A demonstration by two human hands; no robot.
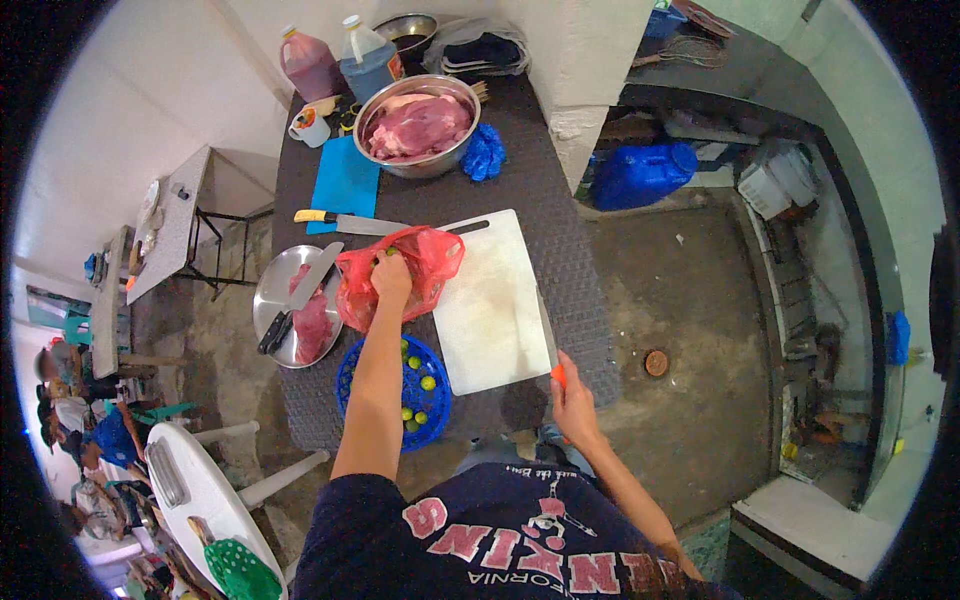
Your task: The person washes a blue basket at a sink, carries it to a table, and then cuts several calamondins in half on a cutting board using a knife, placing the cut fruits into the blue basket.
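Note:
My left hand (pixel 391 279) reaches into the mouth of a red plastic bag (pixel 431 270); small green citrus fruits (pixel 391 251) show at its fingertips, and whether it grips one is unclear. In my right hand (pixel 574 397) is the orange handle of a knife (pixel 557 373), its blade lying along the right edge of a white cutting board (pixel 491 315). Below the bag, partly under my left forearm, a blue plastic basket (pixel 446 401) holds several green citrus fruits. To the left, a steel plate (pixel 264 309) carries raw meat (pixel 311 330) and a black-handled knife (pixel 315 277).
A yellow-handled knife (pixel 352 223) lies behind the bag, across the edge of a blue mat (pixel 345 176). Farther back stand a steel bowl (pixel 416 166) of raw meat, a white mug (pixel 310 131) and two jugs (pixel 370 60) of liquid. Several people sit at far left.

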